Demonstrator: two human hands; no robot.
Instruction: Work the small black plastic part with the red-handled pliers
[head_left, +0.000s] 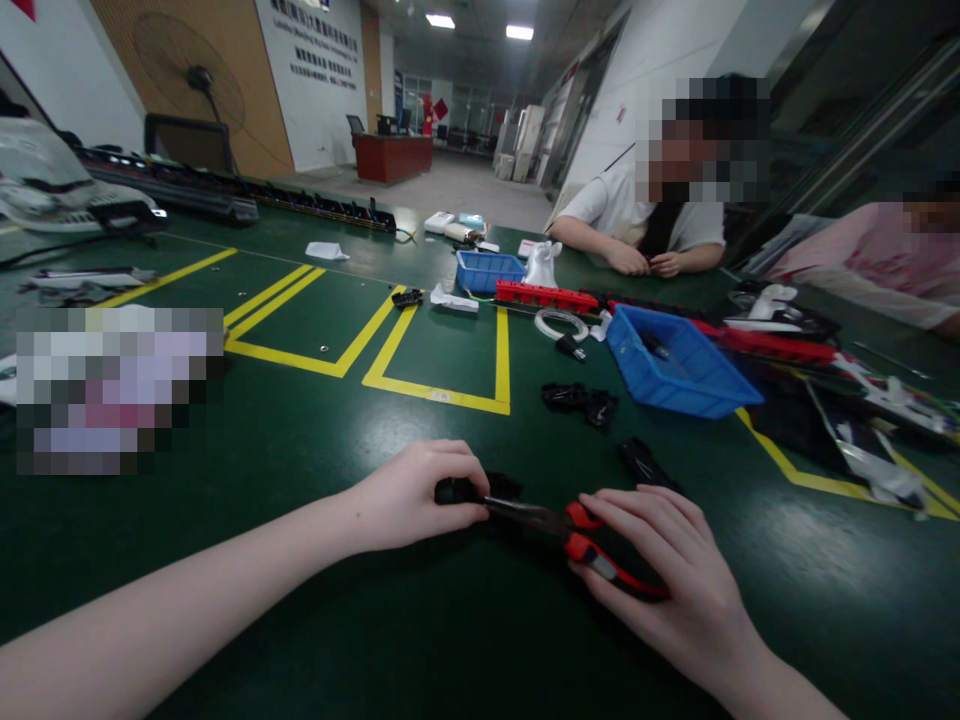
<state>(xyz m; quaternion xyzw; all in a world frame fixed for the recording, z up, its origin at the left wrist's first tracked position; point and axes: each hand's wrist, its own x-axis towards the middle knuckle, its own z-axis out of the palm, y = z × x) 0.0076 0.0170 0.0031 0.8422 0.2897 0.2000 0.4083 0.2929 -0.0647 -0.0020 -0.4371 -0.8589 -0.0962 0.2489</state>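
Observation:
My right hand is wrapped round the handles of red-and-black long-nose pliers. The plier jaws point left and reach the fingertips of my left hand. Thumb and fingers of that hand pinch a small dark piece at the jaw tips; its kind is mostly hidden by the fingers. Whether the jaws grip the piece I cannot tell. Behind the pliers lie a dark bundle and black bundled parts on the green table.
A blue bin stands at the right, and a smaller blue bin farther back. Between them are a red strip and a coiled white cable. Yellow tape marks the tabletop. Across the table sits a person.

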